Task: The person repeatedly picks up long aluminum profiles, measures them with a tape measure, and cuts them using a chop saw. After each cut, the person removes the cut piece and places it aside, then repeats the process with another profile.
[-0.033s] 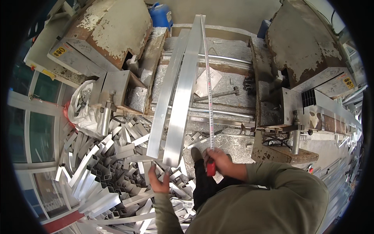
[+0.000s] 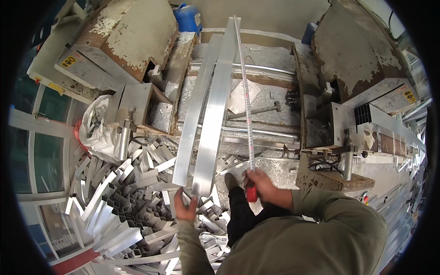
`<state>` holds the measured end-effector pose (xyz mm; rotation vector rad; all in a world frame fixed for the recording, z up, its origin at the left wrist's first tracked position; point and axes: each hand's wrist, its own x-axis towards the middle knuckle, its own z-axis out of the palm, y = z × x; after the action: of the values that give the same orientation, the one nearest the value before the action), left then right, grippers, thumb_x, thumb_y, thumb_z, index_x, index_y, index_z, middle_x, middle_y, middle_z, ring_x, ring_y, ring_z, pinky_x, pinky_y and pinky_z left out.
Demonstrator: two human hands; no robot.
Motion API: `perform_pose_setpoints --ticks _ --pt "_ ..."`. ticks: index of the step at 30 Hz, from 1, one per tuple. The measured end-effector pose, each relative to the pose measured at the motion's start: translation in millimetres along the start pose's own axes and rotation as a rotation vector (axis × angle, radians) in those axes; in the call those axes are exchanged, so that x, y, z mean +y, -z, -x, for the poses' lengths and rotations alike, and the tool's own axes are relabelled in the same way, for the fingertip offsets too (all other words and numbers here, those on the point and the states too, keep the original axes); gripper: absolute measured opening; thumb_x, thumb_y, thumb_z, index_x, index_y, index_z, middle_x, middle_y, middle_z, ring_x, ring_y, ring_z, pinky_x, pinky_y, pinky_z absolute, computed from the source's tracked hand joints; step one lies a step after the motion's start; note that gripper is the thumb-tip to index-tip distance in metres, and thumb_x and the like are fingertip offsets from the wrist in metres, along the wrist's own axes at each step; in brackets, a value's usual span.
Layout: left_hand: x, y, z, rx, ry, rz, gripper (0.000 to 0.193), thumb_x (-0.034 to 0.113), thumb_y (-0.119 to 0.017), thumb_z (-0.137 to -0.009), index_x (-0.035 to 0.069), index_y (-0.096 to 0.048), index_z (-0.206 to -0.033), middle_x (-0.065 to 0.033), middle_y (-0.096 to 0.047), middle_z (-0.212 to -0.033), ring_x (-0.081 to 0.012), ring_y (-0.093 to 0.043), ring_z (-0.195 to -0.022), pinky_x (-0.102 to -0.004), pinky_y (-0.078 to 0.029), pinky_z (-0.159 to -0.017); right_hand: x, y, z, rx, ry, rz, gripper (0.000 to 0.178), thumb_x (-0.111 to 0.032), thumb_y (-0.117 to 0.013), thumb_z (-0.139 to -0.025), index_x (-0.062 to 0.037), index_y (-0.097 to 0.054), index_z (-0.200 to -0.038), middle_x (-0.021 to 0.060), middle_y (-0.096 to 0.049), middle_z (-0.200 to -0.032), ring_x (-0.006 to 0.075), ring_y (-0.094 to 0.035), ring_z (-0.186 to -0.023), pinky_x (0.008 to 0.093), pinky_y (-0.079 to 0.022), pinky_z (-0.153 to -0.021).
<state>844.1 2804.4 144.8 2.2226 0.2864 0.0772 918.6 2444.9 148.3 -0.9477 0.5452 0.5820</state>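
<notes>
My right hand [image 2: 263, 185] is closed around a red tape measure [image 2: 251, 193]. Its pale blade [image 2: 248, 110] runs away from me, with the far end at the far tip of a long aluminium profile [image 2: 214, 123]. Left of that lies a second, narrower aluminium profile [image 2: 192, 119], and both slant across the machine bed towards me. My left hand [image 2: 185, 210] has its thumb and fingers apart, close to the near ends of the two profiles. Whether its fingertips touch them I cannot tell.
Aluminium offcuts [image 2: 151, 201] are heaped at lower left. Machine housings with peeling paint stand at left [image 2: 123, 41] and right [image 2: 362, 55]. A hammer [image 2: 261, 111] and a white sheet [image 2: 244, 97] lie on the bed. A white sack [image 2: 98, 133] and blue jug [image 2: 188, 18] are on the left.
My right hand has shifted slightly right with the tape measure, and the near part of the blade swung with it. My left hand has moved a little nearer the profile ends.
</notes>
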Motion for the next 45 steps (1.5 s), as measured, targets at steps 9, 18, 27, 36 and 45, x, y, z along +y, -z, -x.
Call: perform_pose_setpoints --ticks 9,18,27,36,45 --pt "-169.2 -119.5 -146.6 -0.753 0.924 0.603 0.088 0.079 -0.046 -0.108 0.007 -0.065 -0.155 -0.0117 -0.072 -0.147 -0.0265 -0.066 -0.135 -0.0396 -0.051 -0.109 -28.1 36.4 -42.9 0.146 0.166 0.056 0.032 -0.037 -0.058 -0.119 -0.0064 -0.067 -0.114 0.0054 -0.069 -0.083 0.0173 -0.065 -0.067 0.0345 -0.056 -0.060" --pt "-167.3 -187.2 -178.3 -0.938 0.990 0.710 0.088 0.079 -0.043 -0.109 0.006 -0.065 -0.154 -0.0146 -0.072 -0.147 -0.0300 -0.065 -0.136 -0.0407 -0.050 -0.112 -28.9 51.5 17.8 0.192 0.190 0.042 0.033 -0.036 -0.054 -0.120 -0.0050 -0.065 -0.115 0.0066 -0.069 -0.085 0.0196 -0.067 -0.071 0.0358 -0.058 -0.063" --pt "-80.7 -286.0 -81.3 -0.802 1.053 0.833 0.089 0.078 -0.040 -0.110 0.004 -0.066 -0.152 -0.0175 -0.071 -0.148 -0.0335 -0.065 -0.137 -0.0418 -0.049 -0.114 -3.8 61.2 83.6 0.367 0.200 -0.055 0.038 -0.040 -0.058 -0.118 -0.0026 -0.066 -0.113 0.0081 -0.069 -0.081 0.0216 -0.070 -0.069 0.0364 -0.059 -0.066" --pt "3.2 -367.7 -37.7 -0.791 1.055 0.845 0.090 0.077 -0.037 -0.111 0.003 -0.066 -0.151 -0.0204 -0.071 -0.148 -0.0369 -0.065 -0.138 -0.0429 -0.048 -0.117 -5.3 89.4 141.9 0.432 0.185 -0.033 0.038 -0.040 -0.056 -0.118 -0.0029 -0.066 -0.113 0.0086 -0.068 -0.081 0.0215 -0.069 -0.069 0.0366 -0.059 -0.066" --pt "63.8 -377.7 -19.5 -0.436 0.473 0.172 0.069 0.052 -0.050 -0.111 -0.001 -0.062 -0.153 -0.0277 -0.065 -0.152 -0.0459 -0.060 -0.140 -0.0476 -0.046 -0.122 -22.3 139.8 146.9 0.224 0.084 0.041 0.035 -0.034 -0.058 -0.118 -0.0021 -0.070 -0.112 0.0084 -0.071 -0.084 0.0171 -0.068 -0.068 0.0318 -0.056 -0.063"
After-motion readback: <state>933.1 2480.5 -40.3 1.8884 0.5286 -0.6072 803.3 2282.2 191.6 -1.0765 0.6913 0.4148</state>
